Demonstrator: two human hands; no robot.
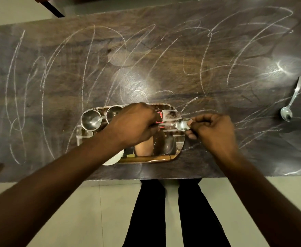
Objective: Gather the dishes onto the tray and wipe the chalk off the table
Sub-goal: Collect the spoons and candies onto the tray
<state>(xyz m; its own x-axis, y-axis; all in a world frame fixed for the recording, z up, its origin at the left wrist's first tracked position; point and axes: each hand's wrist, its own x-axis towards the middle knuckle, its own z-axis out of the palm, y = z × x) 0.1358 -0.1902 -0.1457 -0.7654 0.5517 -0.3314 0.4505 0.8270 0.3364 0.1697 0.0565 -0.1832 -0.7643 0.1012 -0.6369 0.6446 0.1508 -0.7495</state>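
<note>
A mirrored tray point(177, 148) lies at the table's near edge, in the middle. Two steel cups point(90, 120) point(113, 111) stand on its far left part. A white dish point(113, 158) peeks out under my left forearm at the tray's near left corner. Over the tray's right end I hold a steel spoon point(181, 124) with both hands: my left hand point(133, 124) grips the handle and my right hand point(215, 130) pinches the bowl end. A second spoon point(288, 107) lies on the table far right. White chalk scribbles point(85, 68) cover the dark wooden table point(217, 56).
My legs in dark trousers stand at the table's near edge on a pale tiled floor point(101, 211). A dark piece of furniture point(51, 8) shows beyond the far left corner. Bright light reflections lie on the tabletop at centre and right.
</note>
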